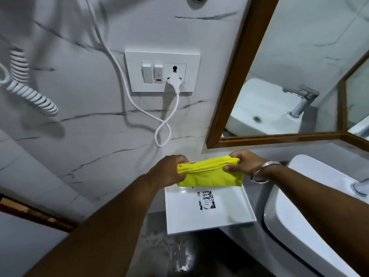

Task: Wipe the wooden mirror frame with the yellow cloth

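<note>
The yellow cloth (209, 173) is folded and stretched between both hands, low in the centre of the view. My left hand (169, 168) grips its left end and my right hand (244, 161) pinches its right end; a metal bangle circles the right wrist. The cloth hangs just above a white square tray (209, 216). The wooden mirror frame (237, 76) runs up the wall at the upper right, its lower rail (279, 137) a short way above my right hand. Neither hand touches the frame.
A white switch panel (162, 70) with a plugged-in cord (165, 120) sits on the marble wall to the left of the mirror. A coiled white cable (26, 84) hangs at far left. A white basin (311, 216) with a tap stands at lower right.
</note>
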`<state>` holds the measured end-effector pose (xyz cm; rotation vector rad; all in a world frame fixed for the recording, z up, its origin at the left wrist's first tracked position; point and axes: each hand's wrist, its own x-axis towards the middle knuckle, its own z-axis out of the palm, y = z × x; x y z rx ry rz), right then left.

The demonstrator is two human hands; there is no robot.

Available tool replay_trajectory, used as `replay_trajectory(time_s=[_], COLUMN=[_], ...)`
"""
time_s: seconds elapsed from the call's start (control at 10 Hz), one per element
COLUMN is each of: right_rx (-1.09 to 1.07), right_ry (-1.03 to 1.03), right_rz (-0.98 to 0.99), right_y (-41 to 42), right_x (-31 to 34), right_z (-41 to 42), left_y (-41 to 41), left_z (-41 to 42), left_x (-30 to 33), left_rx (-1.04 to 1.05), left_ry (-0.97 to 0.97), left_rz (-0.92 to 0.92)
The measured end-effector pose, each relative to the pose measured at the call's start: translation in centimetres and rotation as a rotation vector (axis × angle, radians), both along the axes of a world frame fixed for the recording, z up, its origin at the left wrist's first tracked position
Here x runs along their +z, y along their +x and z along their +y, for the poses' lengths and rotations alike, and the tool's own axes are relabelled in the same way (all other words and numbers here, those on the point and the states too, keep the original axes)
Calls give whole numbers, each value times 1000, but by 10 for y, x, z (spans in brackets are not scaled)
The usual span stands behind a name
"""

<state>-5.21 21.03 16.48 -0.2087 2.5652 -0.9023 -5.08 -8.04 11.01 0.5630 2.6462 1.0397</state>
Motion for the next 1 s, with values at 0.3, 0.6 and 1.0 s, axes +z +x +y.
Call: replay_trajectory(time_s=[0.3, 0.6, 1.0], right_rx=[-271, 159, 168], right_ry=[-21, 444, 645], right_rz=[-124, -2, 25], right_y=[4, 51, 62], right_x=[-104, -194, -229], right_z=[35, 6, -32], left_y=[27, 70, 71], left_z=[35, 66, 64], left_x=[-79, -171, -181], left_rx=[363, 50, -44], left_ry=[58, -645, -768], left_rz=[-201, 74, 133])
